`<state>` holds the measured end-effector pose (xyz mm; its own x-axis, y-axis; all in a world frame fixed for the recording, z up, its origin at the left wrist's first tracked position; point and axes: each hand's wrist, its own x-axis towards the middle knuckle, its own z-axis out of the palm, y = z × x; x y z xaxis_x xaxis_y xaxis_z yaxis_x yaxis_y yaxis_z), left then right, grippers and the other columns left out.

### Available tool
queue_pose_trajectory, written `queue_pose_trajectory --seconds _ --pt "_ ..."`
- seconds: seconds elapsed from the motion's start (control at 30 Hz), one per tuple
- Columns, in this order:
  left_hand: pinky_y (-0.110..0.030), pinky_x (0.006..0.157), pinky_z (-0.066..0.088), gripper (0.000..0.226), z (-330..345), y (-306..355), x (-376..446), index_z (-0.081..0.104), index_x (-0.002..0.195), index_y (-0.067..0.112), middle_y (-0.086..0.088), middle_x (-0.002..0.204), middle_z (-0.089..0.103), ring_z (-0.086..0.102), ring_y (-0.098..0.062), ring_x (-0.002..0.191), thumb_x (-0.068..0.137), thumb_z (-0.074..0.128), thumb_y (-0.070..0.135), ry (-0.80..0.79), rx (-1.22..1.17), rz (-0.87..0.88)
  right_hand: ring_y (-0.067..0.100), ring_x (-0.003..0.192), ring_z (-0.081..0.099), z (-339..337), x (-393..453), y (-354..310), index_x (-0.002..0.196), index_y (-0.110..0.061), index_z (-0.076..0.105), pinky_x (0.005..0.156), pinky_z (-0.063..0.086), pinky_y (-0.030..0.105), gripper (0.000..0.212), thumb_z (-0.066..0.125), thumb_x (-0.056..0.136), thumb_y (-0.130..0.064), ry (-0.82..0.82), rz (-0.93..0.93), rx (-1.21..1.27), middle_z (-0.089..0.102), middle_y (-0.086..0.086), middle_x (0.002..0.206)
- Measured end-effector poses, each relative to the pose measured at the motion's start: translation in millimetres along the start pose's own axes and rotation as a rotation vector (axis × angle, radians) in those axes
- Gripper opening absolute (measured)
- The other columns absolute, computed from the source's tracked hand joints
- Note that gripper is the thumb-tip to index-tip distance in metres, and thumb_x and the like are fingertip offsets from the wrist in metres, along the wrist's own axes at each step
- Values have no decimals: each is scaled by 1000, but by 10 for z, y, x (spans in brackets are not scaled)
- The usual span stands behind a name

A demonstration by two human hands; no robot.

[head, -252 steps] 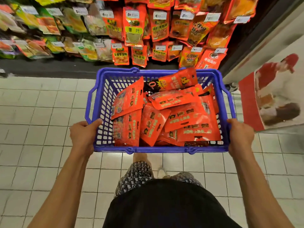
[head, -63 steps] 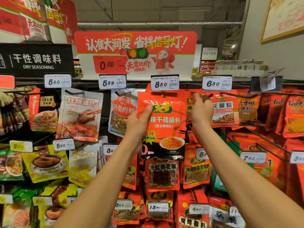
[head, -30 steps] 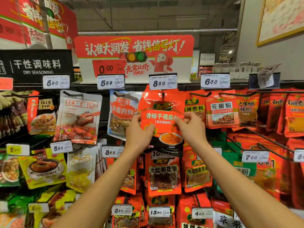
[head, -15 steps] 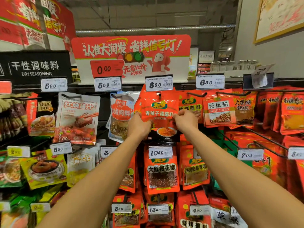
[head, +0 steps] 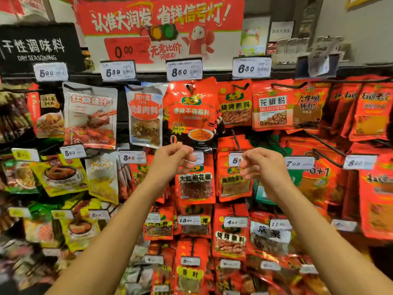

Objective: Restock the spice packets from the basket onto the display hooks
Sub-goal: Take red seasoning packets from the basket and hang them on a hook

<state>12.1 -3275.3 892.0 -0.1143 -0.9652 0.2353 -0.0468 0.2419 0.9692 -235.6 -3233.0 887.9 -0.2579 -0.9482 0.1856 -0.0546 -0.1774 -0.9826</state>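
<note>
Both hands had released the packet [head: 192, 112], which hung on its hook [head: 190, 87] under the 8.50 tag [head: 184, 70]; left hand [head: 171, 159] and right hand [head: 262, 165] hovered below, loosely curled and empty, though a shallow seating could let it slip off.

**Count at the spice rack**

Two hands: the left hand [head: 170, 159] and right hand [head: 263, 165], both holding nothing. Above the fingers [head: 187, 150] run four readable price tags [head: 184, 70] and one red-and-black spice packet [head: 192, 116] fronts its hook. Two overhead signs: one red banner [head: 161, 24], one black sign [head: 38, 47].
</note>
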Motion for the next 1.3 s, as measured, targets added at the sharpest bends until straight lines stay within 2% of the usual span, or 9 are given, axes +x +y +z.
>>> queue_pose_trajectory --seconds 0.4,0.6,0.7,0.9,1.0,1.07,1.13,1.23,1.3 --pt "-24 53 52 21 1183 -1898 -1469 71 86 15 0 71 74 66 -10 54 99 54 13 38 -2 -666 16 38 57 -980 -1095 2138 80 -5 62 38 43 20 21 53 100 -4 -69 609 -96 63 7 52" --pt "-20 50 47 14 1375 -2802 -2144 68 99 12 -1 73 69 60 -13 57 99 55 18 19 57 -994 16 41 59 -1229 -1741 3251 81 -9 64 42 45 23 18 58 98 -11 -25 905 -200 66 6 57" --pt "-19 44 43 12 1390 -3292 -2482 68 94 12 -3 70 66 58 -13 52 97 56 12 7 82 -1131 13 38 59 -1259 -2109 3809 77 -9 66 39 44 21 20 59 95 -10 10 1049 -221 66 4 54" --pt "-25 58 42 21 1428 -4575 -3077 61 78 14 -17 86 61 55 -25 66 98 58 11 -49 160 -1389 14 38 58 -1275 -2805 5058 77 -10 62 46 46 23 21 58 98 -9 73 1325 -235 63 2 52" --pt "-18 44 36 29 1399 -5232 -3337 50 76 11 -13 75 49 44 -21 60 104 41 8 -122 142 -1535 14 43 60 -1302 -3108 5719 74 -12 60 53 45 27 29 53 102 -16 -12 1453 -272 65 4 60" --pt "-16 38 33 30 1399 -5670 -3493 45 77 9 -12 74 41 44 -19 55 104 33 5 -223 268 -1486 12 40 59 -1314 -3269 6180 75 -11 60 47 45 24 26 54 101 -13 -12 1488 -340 62 7 67" --pt "-19 47 40 32 1413 -6097 -3627 51 82 8 -12 77 47 54 -16 53 106 30 12 -324 330 -1492 10 35 55 -1275 -3410 6630 75 -10 57 45 43 23 28 50 101 -12 -75 1556 -409 59 8 68" --pt "-37 78 58 26 1386 -6604 -3774 66 99 7 -15 98 71 70 -27 87 105 45 21 -497 470 -1437 16 41 53 -1174 -3541 7259 82 -8 56 50 40 24 23 46 102 -8 -205 1630 -441 55 9 66" --pt "-44 92 57 27 1289 -6911 -3867 69 107 1 -18 111 72 70 -33 102 104 49 18 -558 539 -1418 21 60 60 -1041 -3565 7628 92 -10 59 59 52 29 14 48 101 -9 -322 1591 -516 61 11 77"
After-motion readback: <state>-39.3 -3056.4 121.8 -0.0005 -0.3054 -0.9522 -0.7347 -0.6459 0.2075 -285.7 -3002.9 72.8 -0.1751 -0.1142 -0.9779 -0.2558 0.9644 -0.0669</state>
